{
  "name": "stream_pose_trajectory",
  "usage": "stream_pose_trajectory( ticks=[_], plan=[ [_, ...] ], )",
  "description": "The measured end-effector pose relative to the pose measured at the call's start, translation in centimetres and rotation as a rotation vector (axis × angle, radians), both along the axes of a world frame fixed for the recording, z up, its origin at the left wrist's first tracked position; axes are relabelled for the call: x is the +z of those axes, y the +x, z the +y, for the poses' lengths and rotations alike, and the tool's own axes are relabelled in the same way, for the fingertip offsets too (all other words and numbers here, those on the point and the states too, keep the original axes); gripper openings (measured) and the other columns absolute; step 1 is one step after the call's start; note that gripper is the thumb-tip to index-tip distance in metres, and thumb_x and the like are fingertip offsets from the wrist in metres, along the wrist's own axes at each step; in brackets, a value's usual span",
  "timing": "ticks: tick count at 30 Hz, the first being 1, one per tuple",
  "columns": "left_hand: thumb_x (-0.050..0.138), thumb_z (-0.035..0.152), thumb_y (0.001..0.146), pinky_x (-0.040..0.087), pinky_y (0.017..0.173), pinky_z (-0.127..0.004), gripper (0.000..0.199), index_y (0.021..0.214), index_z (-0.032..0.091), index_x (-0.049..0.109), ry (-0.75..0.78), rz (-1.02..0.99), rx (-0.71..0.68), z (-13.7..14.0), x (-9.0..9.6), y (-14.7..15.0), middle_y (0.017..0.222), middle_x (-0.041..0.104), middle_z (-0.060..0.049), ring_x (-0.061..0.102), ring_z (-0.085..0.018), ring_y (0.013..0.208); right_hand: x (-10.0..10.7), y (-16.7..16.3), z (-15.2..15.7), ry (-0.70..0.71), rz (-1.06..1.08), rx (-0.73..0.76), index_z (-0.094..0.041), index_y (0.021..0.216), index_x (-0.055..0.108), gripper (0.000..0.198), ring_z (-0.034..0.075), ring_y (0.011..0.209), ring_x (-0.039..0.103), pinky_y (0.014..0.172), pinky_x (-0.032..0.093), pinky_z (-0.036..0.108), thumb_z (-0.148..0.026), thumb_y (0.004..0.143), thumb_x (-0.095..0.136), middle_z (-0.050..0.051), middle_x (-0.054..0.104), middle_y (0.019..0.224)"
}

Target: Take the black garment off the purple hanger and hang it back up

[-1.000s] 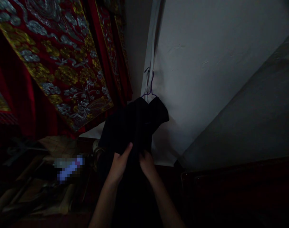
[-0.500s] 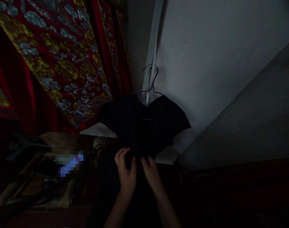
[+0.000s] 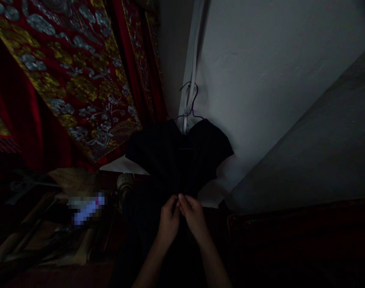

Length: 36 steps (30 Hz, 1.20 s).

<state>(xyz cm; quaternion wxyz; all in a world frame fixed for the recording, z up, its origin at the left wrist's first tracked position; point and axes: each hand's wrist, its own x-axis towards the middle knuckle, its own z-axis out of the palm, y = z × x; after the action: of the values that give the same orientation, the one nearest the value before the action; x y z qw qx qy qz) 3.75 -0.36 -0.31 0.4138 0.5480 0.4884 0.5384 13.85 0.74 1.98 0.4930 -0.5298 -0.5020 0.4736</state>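
so the dark garment is already on the purple hanger, with the hanger's hook up by a pale strap near the wall corner. can't quite tell what the hook actually hangs from. both shoulders look spread over the hanger and the neck opening sits roughly in the middle, so that bit seems done. the person's left hand and right hand are together at the near side, below the neckline, fingertips meeting and apparently pinching the front of the garment between them. whether it's a button, an edge or just a fold, no idea, it's way too dark in there. going by that, the hanging part looks finished and the front is the bit being worked on, somewhere partway. can't see if anything is fastened above or below the hands, so how much is left is anyone's guess. off to the left there's a red embroidered cloth hanging right next to the garment's left shoulder, and on the right it's just pale wall.
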Motion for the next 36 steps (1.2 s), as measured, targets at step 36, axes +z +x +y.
stream_pose_trajectory(
  ticks=[36],
  plan=[
    [0.054, 0.018, 0.098, 0.049, 0.080, -0.029, 0.013, 0.093, 0.017, 0.065, 0.850, 0.556, 0.082, 9.0, 20.4, -2.5, 0.090, 0.066, -0.004, 0.063, -0.017, 0.088, 17.6, 1.6, 7.0, 0.556, -0.012, 0.040, -0.018, 0.073, 0.065, 0.031, 0.009, 0.043, 0.047, 0.045, 0.031, 0.022, -0.042, 0.092, 0.059, -0.004, 0.053, 0.049]
  ],
)
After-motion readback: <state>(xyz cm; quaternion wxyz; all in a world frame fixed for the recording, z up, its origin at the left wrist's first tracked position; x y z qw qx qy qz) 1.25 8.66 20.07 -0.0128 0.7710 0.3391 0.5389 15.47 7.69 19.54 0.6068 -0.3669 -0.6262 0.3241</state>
